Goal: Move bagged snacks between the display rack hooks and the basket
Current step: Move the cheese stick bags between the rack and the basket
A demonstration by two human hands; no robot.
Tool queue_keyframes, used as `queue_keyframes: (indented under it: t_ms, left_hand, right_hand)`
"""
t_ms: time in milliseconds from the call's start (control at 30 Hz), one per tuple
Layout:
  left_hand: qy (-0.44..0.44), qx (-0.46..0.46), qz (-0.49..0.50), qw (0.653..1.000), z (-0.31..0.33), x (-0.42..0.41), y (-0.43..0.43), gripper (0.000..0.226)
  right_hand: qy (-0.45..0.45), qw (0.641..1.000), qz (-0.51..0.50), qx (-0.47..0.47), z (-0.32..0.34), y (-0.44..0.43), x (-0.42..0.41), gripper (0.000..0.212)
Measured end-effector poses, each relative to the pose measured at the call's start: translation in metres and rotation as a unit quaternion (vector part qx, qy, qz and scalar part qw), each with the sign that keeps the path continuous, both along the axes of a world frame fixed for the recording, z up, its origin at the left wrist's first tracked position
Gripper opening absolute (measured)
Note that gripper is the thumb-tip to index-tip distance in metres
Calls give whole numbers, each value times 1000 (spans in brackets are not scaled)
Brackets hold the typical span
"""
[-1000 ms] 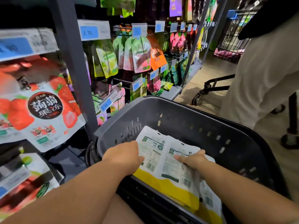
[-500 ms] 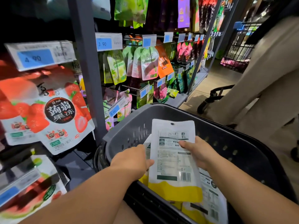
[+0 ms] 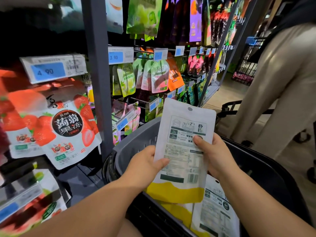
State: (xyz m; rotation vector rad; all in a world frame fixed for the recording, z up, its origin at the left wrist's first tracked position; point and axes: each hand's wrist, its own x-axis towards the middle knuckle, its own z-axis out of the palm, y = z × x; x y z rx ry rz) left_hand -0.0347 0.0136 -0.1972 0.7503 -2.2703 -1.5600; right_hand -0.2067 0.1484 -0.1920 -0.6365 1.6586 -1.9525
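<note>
I hold a white snack bag with a yellow bottom upright above the dark grey basket, its printed back facing me and its hang hole at the top. My left hand pinches its left edge. My right hand grips its right side, thumb on the label. Two more white-and-yellow bags lie in the basket below. The display rack with hooks of hanging snack bags stands to the left and behind.
A strawberry jelly bag hangs at the near left under a 4.90 price tag. Green and pink bags hang further back. A person in a beige coat stands at the right beside a cart handle.
Both hands have lifted one bag out of the basket and raised it upright. The view has tilted up toward the rack.
</note>
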Motion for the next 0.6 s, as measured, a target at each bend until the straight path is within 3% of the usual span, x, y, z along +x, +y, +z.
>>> queue_keyframes:
  t_ms: [100,233,333,467,600]
  left_hand:
    - [19,-12,46,999,0,-1,1,10]
    - [70,40,107,991,-3,-5,2,4]
    - [113,95,104,984,-1,-7,3,13]
    - [148,123,99,976,2,-8,7,13]
    - [162,133,84,974,9,-8,13,19]
  right_hand:
    - [39,993,-101,54,4,-5,8,68]
    - [190,954,-168,158,5,-5,27,75]
    - [295,921,-150,204,-1,-7,37,48]
    - [333,914,-94,211,-5,-15,47,16]
    - [301,933,-40,191,-6,-17,51,33]
